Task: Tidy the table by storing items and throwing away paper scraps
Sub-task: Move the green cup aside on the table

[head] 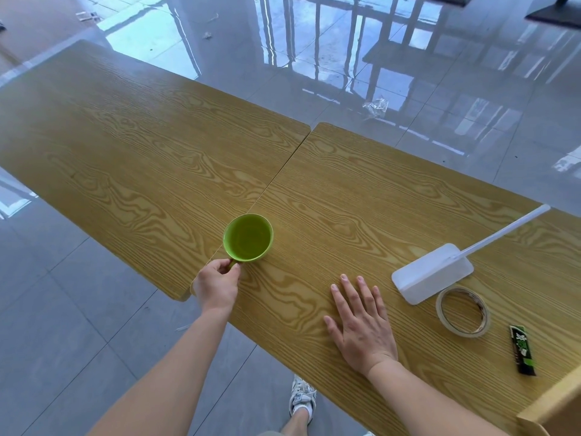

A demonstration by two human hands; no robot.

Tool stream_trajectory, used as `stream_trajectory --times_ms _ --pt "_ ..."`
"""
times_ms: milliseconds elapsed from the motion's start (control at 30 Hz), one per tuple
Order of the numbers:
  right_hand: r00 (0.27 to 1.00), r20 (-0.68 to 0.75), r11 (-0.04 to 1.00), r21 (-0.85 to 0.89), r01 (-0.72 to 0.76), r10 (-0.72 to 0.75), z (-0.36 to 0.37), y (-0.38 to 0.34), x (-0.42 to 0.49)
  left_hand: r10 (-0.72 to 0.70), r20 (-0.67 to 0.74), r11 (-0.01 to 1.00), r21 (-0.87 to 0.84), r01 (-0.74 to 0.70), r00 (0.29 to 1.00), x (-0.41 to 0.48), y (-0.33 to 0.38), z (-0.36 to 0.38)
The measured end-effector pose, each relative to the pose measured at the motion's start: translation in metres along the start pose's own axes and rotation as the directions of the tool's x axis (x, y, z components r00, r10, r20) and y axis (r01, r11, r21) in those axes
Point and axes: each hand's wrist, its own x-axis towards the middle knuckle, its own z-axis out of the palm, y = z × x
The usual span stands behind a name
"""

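Note:
A green cup (248,236) stands upright on the wooden table (157,146), near the seam between the two tabletops. My left hand (217,284) pinches its handle at the near side. Flat on the table to the right lies my right hand (361,322), fingers spread and holding nothing. Further right are a white plastic scraper-like tool with a long handle (432,272), a roll of tape (462,311) and a small dark green packet (522,349).
A cardboard box corner (556,407) shows at the bottom right. Glossy tiled floor surrounds the table, with a clear plastic scrap (375,106) lying on it beyond the far edge. My shoe (301,398) is below the near edge.

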Motion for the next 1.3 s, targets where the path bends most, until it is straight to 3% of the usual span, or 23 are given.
stream_trajectory --times_ms 367,567,733,833,933,1100,1233,1300 --pt "0.999 0.047 1.0 0.005 -0.006 0.006 -0.003 -0.002 0.002 0.073 -0.019 0.994 0.076 -0.072 0.997 -0.009 -0.001 -0.005" --pt "0.992 0.126 0.995 0.098 -0.013 0.0 -0.018 -0.002 0.005 -0.007 -0.031 0.995 0.095 0.01 0.999 -0.049 -0.017 -0.006" --pt "0.998 0.066 0.959 0.281 -0.018 -0.001 -0.04 0.009 -0.009 0.13 0.088 0.978 0.153 -0.142 0.988 -0.078 -0.014 0.008" --pt "0.995 -0.022 0.904 0.42 -0.076 0.094 -0.052 0.02 -0.033 0.231 0.162 0.952 0.169 -0.257 0.96 -0.092 -0.001 0.022" --pt "0.972 -0.014 0.817 0.543 -0.191 0.236 -0.067 0.039 -0.059 0.295 0.261 0.925 0.162 -0.343 0.919 -0.111 0.016 0.04" --pt "0.882 -0.064 0.748 0.562 -0.354 0.466 -0.092 0.094 -0.117 0.397 0.467 0.902 -0.039 -0.429 0.79 -0.152 0.063 0.077" --pt "0.692 -0.172 0.649 0.555 -0.52 0.701 -0.105 0.141 -0.165 0.432 0.546 0.896 -0.172 -0.409 0.718 -0.176 0.107 0.11" --pt "0.597 -0.149 0.566 0.555 -0.609 0.788 -0.107 0.157 -0.18 0.423 0.581 0.902 -0.194 -0.387 0.695 -0.18 0.124 0.123"
